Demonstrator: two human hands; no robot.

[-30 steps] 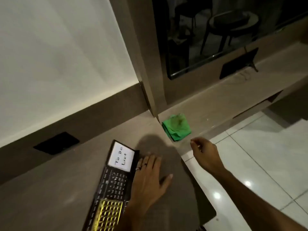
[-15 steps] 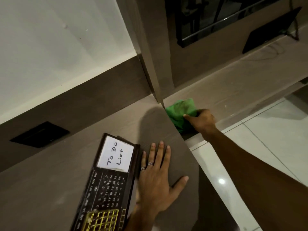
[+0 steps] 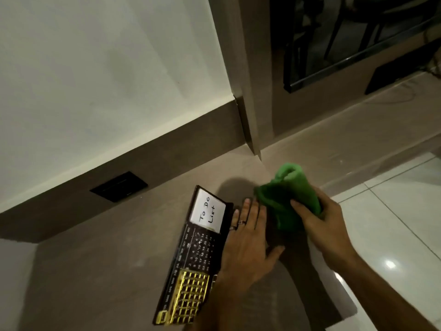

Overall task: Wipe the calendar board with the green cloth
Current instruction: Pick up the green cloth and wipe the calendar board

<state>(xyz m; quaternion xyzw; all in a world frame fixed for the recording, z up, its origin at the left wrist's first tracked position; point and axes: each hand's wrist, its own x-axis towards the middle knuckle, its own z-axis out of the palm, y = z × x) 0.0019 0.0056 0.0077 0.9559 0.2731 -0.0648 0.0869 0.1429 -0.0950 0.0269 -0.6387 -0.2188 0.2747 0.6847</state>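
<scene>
The calendar board [image 3: 194, 254] lies flat on the brown counter [image 3: 107, 271]. It is dark, with a white "To Do List" panel at its far end, date numbers in the middle and a gold grid near me. My left hand [image 3: 248, 247] rests flat on the counter, fingers spread, touching the board's right edge. My right hand [image 3: 319, 220] grips the bunched green cloth [image 3: 286, 194] and holds it above the counter, just right of the board and over my left fingers.
A dark socket plate [image 3: 118, 186] sits in the brown backsplash at the left. A vertical post [image 3: 248, 91] divides the wall from a glass panel. A lower ledge [image 3: 346, 139] runs off to the right, with white floor tiles [image 3: 393, 223] beyond the counter edge.
My right hand closed on the green cloth on the ledge, lifted it and brought it left toward the board. My left hand stayed flat beside the board.
</scene>
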